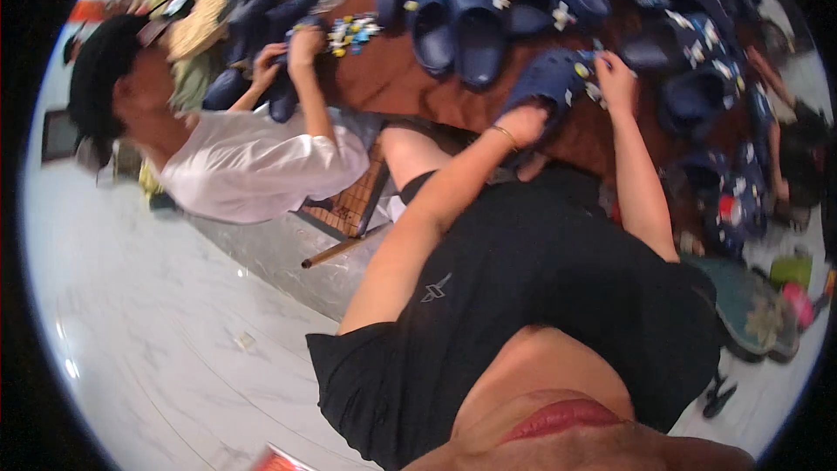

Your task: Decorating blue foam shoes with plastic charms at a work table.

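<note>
A navy blue clog (544, 77) with small white and yellow charms on its upper is held in front of me, toe pointing away. My left hand (526, 125) reaches into its foot opening and grips it; the fingertips are hidden inside. My right hand (616, 83) is at the toe's right side, thumb and fingers pinched together close to the charms (595, 93). Whatever lies between those fingers is too small to make out.
Many navy clogs (479, 39), several with charms, lie on a brown cloth (392, 96). At left, a person in a white shirt (261, 166) handles another clog beside a pile of colourful charms (354, 34). Another person's arm (772, 78) shows at far right.
</note>
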Available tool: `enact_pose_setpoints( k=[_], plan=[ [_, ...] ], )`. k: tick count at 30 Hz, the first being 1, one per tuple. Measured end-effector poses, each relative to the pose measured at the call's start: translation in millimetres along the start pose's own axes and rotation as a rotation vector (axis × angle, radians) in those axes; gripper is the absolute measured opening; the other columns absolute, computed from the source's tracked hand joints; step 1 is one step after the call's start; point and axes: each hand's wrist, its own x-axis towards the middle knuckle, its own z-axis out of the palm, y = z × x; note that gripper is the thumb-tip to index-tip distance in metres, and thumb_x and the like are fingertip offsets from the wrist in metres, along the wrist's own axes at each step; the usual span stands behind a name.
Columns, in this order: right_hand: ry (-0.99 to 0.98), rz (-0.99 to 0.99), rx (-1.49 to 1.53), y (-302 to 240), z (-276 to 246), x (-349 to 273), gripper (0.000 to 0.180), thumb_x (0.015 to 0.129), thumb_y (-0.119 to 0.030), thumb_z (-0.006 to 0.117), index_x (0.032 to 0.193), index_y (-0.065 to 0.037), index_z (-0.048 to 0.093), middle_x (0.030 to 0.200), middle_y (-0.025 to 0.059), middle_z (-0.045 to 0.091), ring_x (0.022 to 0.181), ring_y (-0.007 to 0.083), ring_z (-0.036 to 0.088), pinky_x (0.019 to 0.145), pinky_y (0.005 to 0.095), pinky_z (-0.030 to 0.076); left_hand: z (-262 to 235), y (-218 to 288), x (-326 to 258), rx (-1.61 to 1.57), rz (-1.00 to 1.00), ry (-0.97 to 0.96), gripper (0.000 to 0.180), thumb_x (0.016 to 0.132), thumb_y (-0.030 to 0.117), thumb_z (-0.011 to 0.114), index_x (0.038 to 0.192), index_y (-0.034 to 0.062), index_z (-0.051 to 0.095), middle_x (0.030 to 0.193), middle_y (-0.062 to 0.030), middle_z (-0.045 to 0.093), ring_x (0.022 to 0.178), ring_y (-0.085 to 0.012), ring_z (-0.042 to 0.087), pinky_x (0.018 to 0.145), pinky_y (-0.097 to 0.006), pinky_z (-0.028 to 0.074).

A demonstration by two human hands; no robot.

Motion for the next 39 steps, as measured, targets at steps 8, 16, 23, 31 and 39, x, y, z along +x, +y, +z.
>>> enact_pose_setpoints(
  k=[8,16,23,31,39],
  plan=[
    [-0.123,-0.134,-0.023,-16,11,-2,0.016,0.074,-0.017,0.058,0.084,-0.007,0.063,0.078,0.0108,0.059,0.074,0.0275,0.057,0.065,0.0343,0.044,16,-8,4,0.007,0.083,0.126,0.031,0.080,0.015,0.039,0.106,0.0027,0.048,0.093,-0.0265,0.055,0.086,-0.0392,0.055,0.079,-0.046,0.042],
    [-0.124,-0.603,-0.329,-17,35,8,0.011,0.069,-0.015,0.061,0.078,-0.010,0.063,0.077,0.0049,0.055,0.077,0.0226,0.054,0.067,0.0334,0.044,16,-14,11,0.045,0.029,0.045,0.025,0.080,0.016,0.041,0.098,0.0017,0.051,0.092,-0.0262,0.055,0.084,-0.0381,0.055,0.077,-0.045,0.043],
    [-0.388,-0.687,-0.615,-40,56,11,0.018,0.069,-0.010,0.052,0.082,-0.008,0.064,0.093,0.0098,0.055,0.095,0.0279,0.049,0.075,0.0390,0.042,-2,-22,4,0.021,-0.006,-0.004,0.025,0.077,0.013,0.043,0.093,-0.0001,0.057,0.092,-0.0229,0.058,0.087,-0.0343,0.057,0.078,-0.041,0.044],
    [-0.618,-0.545,-0.746,-60,25,7,0.018,0.066,-0.005,0.053,0.080,-0.003,0.064,0.096,0.0142,0.054,0.098,0.0305,0.046,0.076,0.0412,0.043,25,-12,8,-0.032,0.109,0.116,0.030,0.073,0.014,0.046,0.098,-0.0005,0.054,0.102,-0.0233,0.051,0.095,-0.0347,0.051,0.083,-0.041,0.040],
    [-0.451,-0.373,-0.212,1,22,16,0.020,0.068,-0.005,0.053,0.085,-0.002,0.061,0.093,0.0144,0.056,0.096,0.0320,0.048,0.082,0.0389,0.040,-2,6,-11,-0.079,0.047,0.050,0.033,0.077,0.016,0.043,0.105,0.0014,0.050,0.105,-0.0242,0.050,0.094,-0.0371,0.051,0.082,-0.044,0.040]
  ],
)
